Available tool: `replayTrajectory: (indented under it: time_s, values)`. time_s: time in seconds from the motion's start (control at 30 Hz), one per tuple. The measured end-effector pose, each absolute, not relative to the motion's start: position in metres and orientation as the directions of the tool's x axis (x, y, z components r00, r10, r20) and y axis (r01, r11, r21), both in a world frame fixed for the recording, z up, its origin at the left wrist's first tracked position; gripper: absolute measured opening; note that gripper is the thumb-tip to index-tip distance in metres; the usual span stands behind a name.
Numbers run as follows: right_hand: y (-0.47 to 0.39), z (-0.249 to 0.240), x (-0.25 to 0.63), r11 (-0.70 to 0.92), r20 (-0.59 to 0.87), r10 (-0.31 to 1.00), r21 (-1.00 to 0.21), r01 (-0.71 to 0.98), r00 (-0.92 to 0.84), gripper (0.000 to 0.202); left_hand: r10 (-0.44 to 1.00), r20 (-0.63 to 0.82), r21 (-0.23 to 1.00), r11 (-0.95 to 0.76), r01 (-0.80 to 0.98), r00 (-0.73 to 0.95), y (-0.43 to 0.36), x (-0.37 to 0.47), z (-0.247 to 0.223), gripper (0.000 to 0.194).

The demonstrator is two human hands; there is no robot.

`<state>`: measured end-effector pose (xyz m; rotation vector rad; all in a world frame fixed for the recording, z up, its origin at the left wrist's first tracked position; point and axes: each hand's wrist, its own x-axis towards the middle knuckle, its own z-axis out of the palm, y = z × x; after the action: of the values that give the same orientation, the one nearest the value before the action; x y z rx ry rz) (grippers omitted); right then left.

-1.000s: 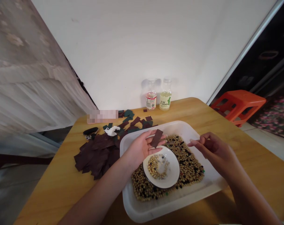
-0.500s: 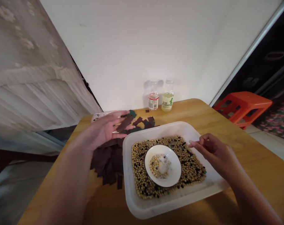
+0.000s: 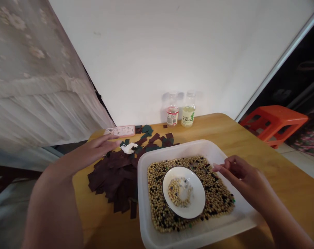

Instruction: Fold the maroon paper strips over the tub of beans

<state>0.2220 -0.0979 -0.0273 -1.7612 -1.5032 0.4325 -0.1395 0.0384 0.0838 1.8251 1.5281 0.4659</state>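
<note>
My left hand [image 3: 100, 148] is stretched out with fingers straight, above the left side of a heap of dark brown pieces [image 3: 115, 173], near a crumpled white scrap [image 3: 129, 148]. Nothing shows in it. At the right, my right hand [image 3: 240, 171] hovers over the edge of a white plastic tub [image 3: 149, 238], thumb and fingertips closed in a pinch; whatever is between them is too small to make out. Inside the tub is a layer of beige and dark beads [image 3: 159, 211]. A white dish with a dark rim [image 3: 198, 204] rests on them, holding some beads.
Against the wall stand a bottle with a red-edged label [image 3: 172, 116] and a bottle with a green-marked label [image 3: 188, 116]. A pink patterned case [image 3: 120, 131] lies at the table's back left, beside dark green pieces [image 3: 147, 130]. An orange stool [image 3: 281, 117] stands beyond the table's right.
My left hand has drawn back leftward from over the brown and green pieces, uncovering the white scrap and pink case. My right hand keeps its pinch by the tub. The view has shifted slightly.
</note>
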Motion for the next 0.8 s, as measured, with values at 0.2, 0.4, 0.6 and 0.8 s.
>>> replayTrajectory:
  time_s: [0.2,0.4,0.6,0.8]
  values:
    - [-0.098,-0.028,0.222,0.014,0.215,0.953,-0.735,0.678,0.214,0.030,0.983,-0.007,0.617,-0.140,0.774,0.183,0.044,-0.110,0.073,0.046]
    - [-0.099,-0.024,0.218,0.004,0.193,0.962,-0.723,0.691,0.195,0.031,0.909,-0.072,0.258,-0.381,0.888,0.411,0.094,-0.052,0.034,0.039]
    - [-0.098,-0.024,0.218,-0.012,0.166,0.965,-0.746,0.666,0.204,0.030,0.881,-0.208,0.069,-0.421,0.905,0.426,0.126,-0.009,0.000,0.027]
    - [-0.099,-0.024,0.220,-0.016,0.132,0.973,-0.777,0.630,0.187,0.030,0.884,-0.270,-0.006,-0.399,0.917,0.383,0.130,0.006,-0.008,0.030]
